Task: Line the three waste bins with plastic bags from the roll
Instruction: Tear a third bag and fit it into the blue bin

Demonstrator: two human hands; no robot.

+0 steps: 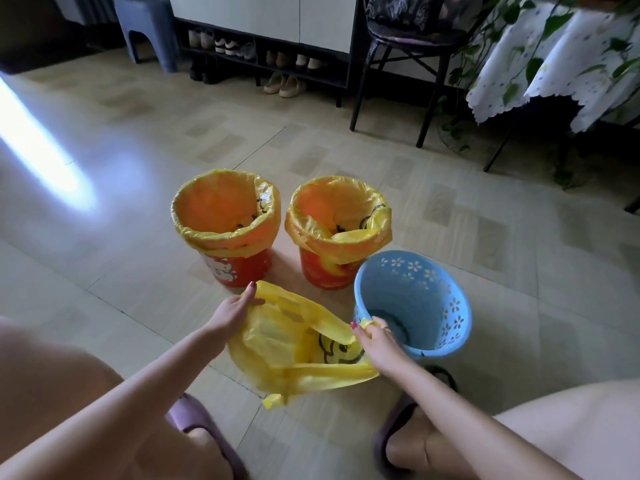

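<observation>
I see three bins on the tiled floor [138, 188]. The left red bin [239, 268] and the middle red bin [322, 273] stand side by side, apart by a narrow strip of floor, each with a yellow liner folded over its rim. The blue perforated bin [414, 303] sits nearer me and to the right, bare inside, its rim just beside the middle bin's base.

My left hand [232, 315] pinches one edge of a loose yellow bag [294, 344], fingers closed on the plastic. My right hand [379, 344] grips the bag's opposite edge, fingers closed on it right at the blue bin's near rim. The bag hangs spread open between both hands, above the floor and left of the blue bin, a printed face showing inside it.

Below are my two feet in purple slippers [194, 415], close under the bag. Farther back a shoe rack [263, 60], a grey stool [147, 26], a dark chair [408, 46] and a cloth-draped bench [561, 64] with trailing plant leaves line the far wall, well apart from the bins. Open floor lies to the left and right of the bins.
</observation>
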